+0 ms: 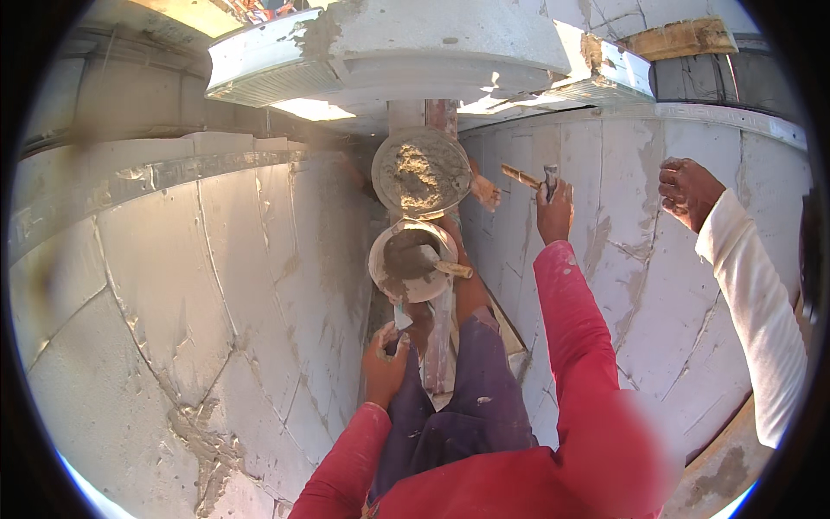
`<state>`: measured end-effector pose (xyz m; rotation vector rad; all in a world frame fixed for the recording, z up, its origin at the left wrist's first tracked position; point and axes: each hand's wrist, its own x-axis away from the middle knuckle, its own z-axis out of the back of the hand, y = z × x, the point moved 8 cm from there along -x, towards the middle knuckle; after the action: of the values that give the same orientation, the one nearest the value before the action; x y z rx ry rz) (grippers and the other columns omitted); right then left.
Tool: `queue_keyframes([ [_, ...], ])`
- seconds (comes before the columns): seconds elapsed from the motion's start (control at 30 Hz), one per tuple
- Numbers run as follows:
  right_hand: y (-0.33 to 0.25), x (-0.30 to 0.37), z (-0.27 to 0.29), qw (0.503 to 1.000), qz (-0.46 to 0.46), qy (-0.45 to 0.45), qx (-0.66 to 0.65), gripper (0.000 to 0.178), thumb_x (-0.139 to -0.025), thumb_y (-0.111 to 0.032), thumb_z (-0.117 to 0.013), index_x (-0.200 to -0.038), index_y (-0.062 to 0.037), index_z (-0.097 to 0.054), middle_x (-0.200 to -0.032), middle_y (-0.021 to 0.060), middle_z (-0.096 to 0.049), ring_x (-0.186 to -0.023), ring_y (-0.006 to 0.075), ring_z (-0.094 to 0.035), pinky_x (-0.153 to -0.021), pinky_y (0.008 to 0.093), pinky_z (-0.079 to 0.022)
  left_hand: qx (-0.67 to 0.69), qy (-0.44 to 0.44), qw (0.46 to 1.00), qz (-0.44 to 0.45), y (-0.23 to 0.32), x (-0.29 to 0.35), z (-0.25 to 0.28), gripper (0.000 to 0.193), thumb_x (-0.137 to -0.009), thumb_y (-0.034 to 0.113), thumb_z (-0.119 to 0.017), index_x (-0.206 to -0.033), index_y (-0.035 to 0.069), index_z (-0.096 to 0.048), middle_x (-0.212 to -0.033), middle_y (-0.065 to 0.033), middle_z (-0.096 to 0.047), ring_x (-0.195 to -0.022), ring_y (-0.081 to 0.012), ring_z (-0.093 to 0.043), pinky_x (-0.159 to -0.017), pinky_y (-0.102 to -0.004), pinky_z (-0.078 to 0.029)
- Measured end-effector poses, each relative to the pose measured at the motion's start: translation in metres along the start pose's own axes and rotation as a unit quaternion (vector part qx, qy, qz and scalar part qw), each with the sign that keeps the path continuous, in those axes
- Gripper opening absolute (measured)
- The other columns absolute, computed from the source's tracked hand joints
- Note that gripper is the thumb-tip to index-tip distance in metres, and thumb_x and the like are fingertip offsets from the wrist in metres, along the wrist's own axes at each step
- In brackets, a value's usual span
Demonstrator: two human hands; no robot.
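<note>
My left hand (385, 368) is closed on a scraper (403, 317), its pale flat blade pointing at the near bucket. Raised at the right wall, my right hand (555, 214) grips a small tool (524, 176) with a wooden bar and a grey upright part; its kind is unclear. Between my legs stands a whitish bucket (377, 264) with grey mortar (406, 251) inside. A trowel (452, 269) with a wooden handle lies across its right rim. Just beyond, a larger round tub (380, 186) holds lumpy mortar (419, 169), partly sunlit.
Pale panelled walls (164, 277) with mortar-smeared joints rise on both sides. A curved white ledge (432, 52) crosses the far end. Another person's hand (689, 192) and white sleeve (748, 294) reach in from the right. Beside the tub is a bare hand or foot (486, 192).
</note>
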<state>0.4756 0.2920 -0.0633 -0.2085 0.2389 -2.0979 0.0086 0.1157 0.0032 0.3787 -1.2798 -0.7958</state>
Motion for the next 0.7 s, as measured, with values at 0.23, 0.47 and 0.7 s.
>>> queue_keyframes([
  [0.23, -0.124, 0.028, 0.270, 0.988, 0.110, 0.109, -0.020, 0.034, -0.090, -0.017, -0.070, -0.117, -0.0013, -0.056, -0.105, 0.0177, -0.057, -0.095, 0.0396, -0.060, -0.079, 0.0498, -0.050, -0.003, 0.007, 1.000, -0.019, 0.014, 0.014, 0.007, 0.041, -0.094, 0.011, -0.070, -0.132, -0.002, -0.060, -0.120, -0.0163, -0.072, -0.110, -0.0227, -0.070, -0.097, -0.0346, -0.054],
  [0.47, -0.183, 0.045, 0.482, 0.958, 0.144, 0.234, 0.080, 0.031, -0.091, -0.019, -0.075, -0.112, -0.0012, -0.061, -0.100, 0.0146, -0.064, -0.092, 0.0339, -0.066, -0.078, 0.0467, -0.053, 0.000, 0.012, 0.999, -0.034, 0.019, 0.050, 0.038, 0.040, -0.095, 0.017, -0.071, -0.130, -0.001, -0.063, -0.122, -0.0171, -0.071, -0.113, -0.0256, -0.069, -0.100, -0.0378, -0.052],
  [0.7, -0.181, 0.046, 0.611, 0.956, 0.109, 0.272, 0.010, 0.039, -0.098, -0.020, -0.071, -0.131, 0.0008, -0.063, -0.120, 0.0178, -0.070, -0.108, 0.0287, -0.069, -0.093, 0.0394, -0.054, -0.010, 0.066, 0.993, -0.099, 0.090, 0.099, 0.115, 0.038, -0.096, 0.014, -0.069, -0.131, 0.000, -0.063, -0.129, -0.0184, -0.067, -0.118, -0.0289, -0.066, -0.102, -0.0400, -0.051],
])
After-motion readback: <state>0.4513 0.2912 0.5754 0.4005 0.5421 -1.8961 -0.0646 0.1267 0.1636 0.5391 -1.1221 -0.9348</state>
